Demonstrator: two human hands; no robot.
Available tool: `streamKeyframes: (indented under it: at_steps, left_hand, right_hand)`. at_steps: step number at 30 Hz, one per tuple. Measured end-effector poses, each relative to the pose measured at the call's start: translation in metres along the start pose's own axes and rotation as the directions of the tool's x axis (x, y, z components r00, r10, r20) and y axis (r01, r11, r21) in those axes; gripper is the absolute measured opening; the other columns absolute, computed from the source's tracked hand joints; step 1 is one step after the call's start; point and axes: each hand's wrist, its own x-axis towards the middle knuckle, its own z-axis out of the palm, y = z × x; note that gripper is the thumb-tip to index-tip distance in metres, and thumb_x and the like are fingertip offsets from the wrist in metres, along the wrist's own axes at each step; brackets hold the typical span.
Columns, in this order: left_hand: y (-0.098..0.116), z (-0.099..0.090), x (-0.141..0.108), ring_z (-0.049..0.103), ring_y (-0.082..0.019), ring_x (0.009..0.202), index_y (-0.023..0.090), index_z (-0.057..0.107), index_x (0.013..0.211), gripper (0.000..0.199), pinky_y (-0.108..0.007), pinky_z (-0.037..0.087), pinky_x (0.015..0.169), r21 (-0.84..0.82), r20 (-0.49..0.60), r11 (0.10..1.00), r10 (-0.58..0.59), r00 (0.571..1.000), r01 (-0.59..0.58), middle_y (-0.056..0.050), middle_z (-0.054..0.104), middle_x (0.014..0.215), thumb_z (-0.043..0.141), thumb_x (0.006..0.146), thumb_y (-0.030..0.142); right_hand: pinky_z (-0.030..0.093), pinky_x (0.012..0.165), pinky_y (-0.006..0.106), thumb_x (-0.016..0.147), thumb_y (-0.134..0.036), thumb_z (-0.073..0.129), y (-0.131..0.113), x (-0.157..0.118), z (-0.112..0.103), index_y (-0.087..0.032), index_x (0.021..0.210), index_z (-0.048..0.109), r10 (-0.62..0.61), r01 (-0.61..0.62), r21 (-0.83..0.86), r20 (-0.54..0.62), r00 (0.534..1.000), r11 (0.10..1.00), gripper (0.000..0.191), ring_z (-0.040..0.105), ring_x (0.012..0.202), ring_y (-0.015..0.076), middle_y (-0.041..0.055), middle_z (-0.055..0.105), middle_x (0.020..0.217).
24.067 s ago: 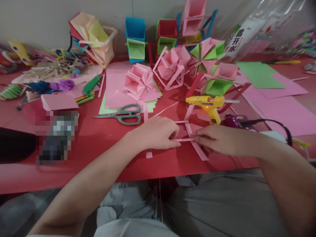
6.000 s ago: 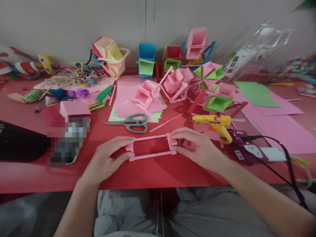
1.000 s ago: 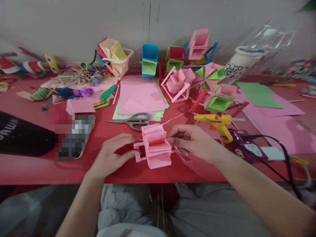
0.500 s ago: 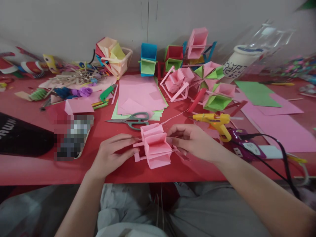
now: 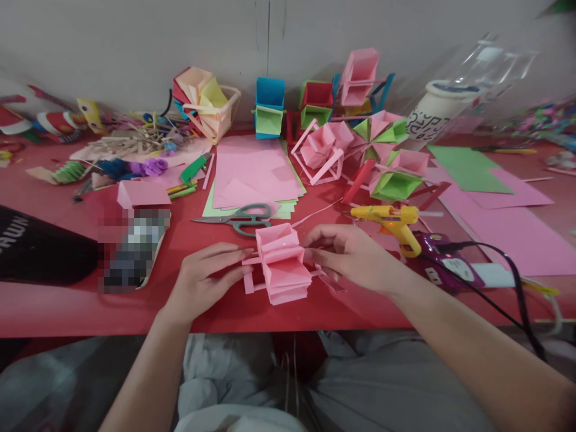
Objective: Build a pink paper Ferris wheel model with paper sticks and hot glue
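Note:
A pink folded-paper wheel (image 5: 285, 270) with box-like paddles stands near the table's front edge, carried between strip-like paper legs. From the left side, my left hand (image 5: 209, 279) pinches the end of the wheel's frame between thumb and fingers. My right hand (image 5: 346, 258) closes its thumb and fingertips at the wheel's right side, near the axle; the exact contact is partly hidden by the fingers. Just behind the wheel lie grey-green-handled scissors (image 5: 252, 219), their blades pointing left.
A yellow hot glue gun (image 5: 391, 219) rests right of my right hand, beside a purple power strip (image 5: 438, 258) with black cables. Pink sheets (image 5: 252, 168) lie behind the scissors. At left are a phone (image 5: 139, 246) and a black cylinder (image 5: 45, 249). Several paper wheels line the wall.
The pink wheel has turned slightly, its upper paddles tipping toward me. Both hands keep nearly the same places at its sides.

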Motion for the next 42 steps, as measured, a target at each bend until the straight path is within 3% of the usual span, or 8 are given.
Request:
streamKeyframes:
  at_steps: [4,14,31,42]
  left_hand:
    - [0.0003,-0.0001,-0.001,0.074,-0.018,0.089,0.02,0.075,0.106,0.021,-0.026,0.06,0.083,-0.04,-0.007,0.999,0.0,1.0,0.0,-0.007,0.078,0.102,0.077,0.086,0.017]
    - [-0.0014,-0.002,-0.004,0.071,-0.02,0.102,0.022,0.071,0.118,0.038,-0.03,0.058,0.091,-0.052,0.018,0.999,-0.004,1.0,0.005,-0.009,0.075,0.114,0.081,0.082,0.019]
    - [0.0029,0.0003,0.0001,0.074,-0.018,0.091,0.018,0.078,0.102,0.021,-0.026,0.06,0.085,-0.038,-0.028,0.999,0.028,0.999,-0.029,-0.008,0.078,0.099,0.079,0.082,0.013]
    - [0.0022,-0.0023,-0.0056,0.073,-0.021,0.095,0.021,0.074,0.107,0.027,-0.03,0.059,0.087,-0.039,-0.026,0.999,0.011,1.0,-0.012,-0.009,0.078,0.104,0.082,0.081,0.02]
  right_hand:
    - [0.041,0.039,0.021,0.084,-0.046,0.074,-0.003,-0.0013,0.0018,-0.02,0.084,0.064,-0.003,0.003,0.018,-0.004,1.0,1.0,0.028,0.051,0.039,0.008,-0.0062,0.056,0.054]
    - [0.04,0.038,0.02,0.085,-0.043,0.074,-0.0024,-0.0002,0.0024,-0.018,0.085,0.064,-0.026,0.027,0.044,-0.029,0.999,0.999,0.027,0.05,0.04,0.0076,-0.0062,0.055,0.052]
    - [0.039,0.039,0.019,0.087,-0.039,0.073,-0.0009,-0.0004,0.0027,-0.017,0.086,0.064,-0.038,0.039,0.076,-0.009,0.999,0.996,0.024,0.051,0.042,0.0052,-0.0053,0.058,0.062]
    - [0.036,0.042,0.019,0.086,-0.036,0.074,-0.0009,-0.0004,0.0009,-0.016,0.086,0.067,-0.087,0.088,0.086,-0.013,0.996,0.992,0.022,0.05,0.046,0.0045,-0.0037,0.06,0.065]
